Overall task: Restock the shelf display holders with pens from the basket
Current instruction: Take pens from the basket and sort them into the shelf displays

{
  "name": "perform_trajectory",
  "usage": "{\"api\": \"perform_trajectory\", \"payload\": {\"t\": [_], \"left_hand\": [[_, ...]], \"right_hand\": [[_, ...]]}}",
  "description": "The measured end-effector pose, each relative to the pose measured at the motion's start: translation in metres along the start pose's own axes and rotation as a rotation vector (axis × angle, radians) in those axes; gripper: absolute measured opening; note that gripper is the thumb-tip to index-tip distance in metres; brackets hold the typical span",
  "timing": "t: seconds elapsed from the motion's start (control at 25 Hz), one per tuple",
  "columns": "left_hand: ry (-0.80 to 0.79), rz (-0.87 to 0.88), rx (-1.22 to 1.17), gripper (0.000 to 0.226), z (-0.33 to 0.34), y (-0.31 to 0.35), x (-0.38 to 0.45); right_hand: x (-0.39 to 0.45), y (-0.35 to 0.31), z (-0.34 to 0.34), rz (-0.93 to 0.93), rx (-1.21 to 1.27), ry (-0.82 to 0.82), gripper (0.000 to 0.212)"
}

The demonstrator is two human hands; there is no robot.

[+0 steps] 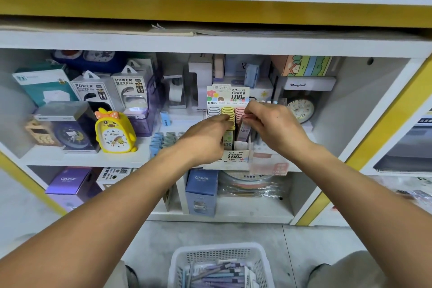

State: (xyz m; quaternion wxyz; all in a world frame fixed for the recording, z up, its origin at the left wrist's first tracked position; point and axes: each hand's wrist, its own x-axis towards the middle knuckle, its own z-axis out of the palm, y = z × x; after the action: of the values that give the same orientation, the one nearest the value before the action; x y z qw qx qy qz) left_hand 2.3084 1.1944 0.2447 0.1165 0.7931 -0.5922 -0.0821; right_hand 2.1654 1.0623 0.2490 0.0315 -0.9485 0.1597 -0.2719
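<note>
pens (219,275) lengthwise in basket (177,262), hands (272,123) above

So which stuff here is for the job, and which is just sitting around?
For the job: white basket of pens, display box, left hand, right hand.
Just sitting there: yellow duck clock, power bank boxes, blue box.

One head-worn wide-angle view, looking forward and down at arm's reach. Both grips sit dead centre: the left hand (205,134) and right hand (272,121) at the display box (228,100). Shelf (210,41) boards bow above the grips; the white basket (221,262) sits below them at the bottom edge.
</note>
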Motion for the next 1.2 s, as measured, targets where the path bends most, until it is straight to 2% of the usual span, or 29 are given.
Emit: {"api": "perform_trajectory", "payload": {"t": [0.08, 0.2, 0.36, 0.52, 0.6, 0.68, 0.8, 0.88, 0.96, 1.04, 1.2], "left_hand": [[-0.006, -0.007, -0.003, 0.071, 0.0, 0.001, 0.0], [-0.013, -0.003, 0.002, 0.071, -0.001, 0.001, 0.0], [0.004, -0.005, -0.023, 0.069, -0.002, 0.003, -0.003], [0.258, 0.149, -0.057, 0.048, -0.003, 0.008, -0.021], [0.29, 0.172, -0.049, 0.028, 0.002, 0.011, -0.035], [0.136, 0.147, -0.043, 0.018, 0.018, 0.009, -0.049], [-0.299, 0.106, 0.037, 0.018, 0.065, -0.002, -0.066], [-0.564, 0.047, 0.084, 0.029, 0.112, -0.014, -0.081], [-0.708, 0.001, 0.12, 0.034, 0.161, -0.025, -0.096], [-0.775, -0.027, 0.14, 0.041, 0.209, -0.031, -0.111], [-0.877, -0.044, 0.074, 0.043, 0.289, -0.035, -0.139]], "right_hand": [[0.001, 0.003, 0.004, 0.005, -0.053, -0.025, 0.014], [0.0, 0.003, 0.011, 0.04, -0.134, -0.137, 0.026], [-0.005, -0.002, 0.006, 0.085, -0.055, -0.151, 0.034], [-0.013, -0.025, -0.005, 0.131, 0.212, -0.039, 0.031], [-0.029, -0.041, -0.008, 0.142, 0.268, -0.147, 0.029], [-0.053, -0.053, -0.002, 0.185, 0.287, -0.386, 0.025], [-0.094, -0.059, 0.034, 0.199, 0.176, -0.872, 0.023], [-0.13, -0.061, 0.072, 0.245, 0.124, -1.084, 0.024], [-0.17, -0.064, 0.113, 0.357, 0.119, -1.146, 0.026], [-0.211, -0.065, 0.152, 0.431, 0.102, -1.18, 0.032], [-0.278, -0.06, 0.201, 0.401, 0.063, -1.283, 0.044]]}}
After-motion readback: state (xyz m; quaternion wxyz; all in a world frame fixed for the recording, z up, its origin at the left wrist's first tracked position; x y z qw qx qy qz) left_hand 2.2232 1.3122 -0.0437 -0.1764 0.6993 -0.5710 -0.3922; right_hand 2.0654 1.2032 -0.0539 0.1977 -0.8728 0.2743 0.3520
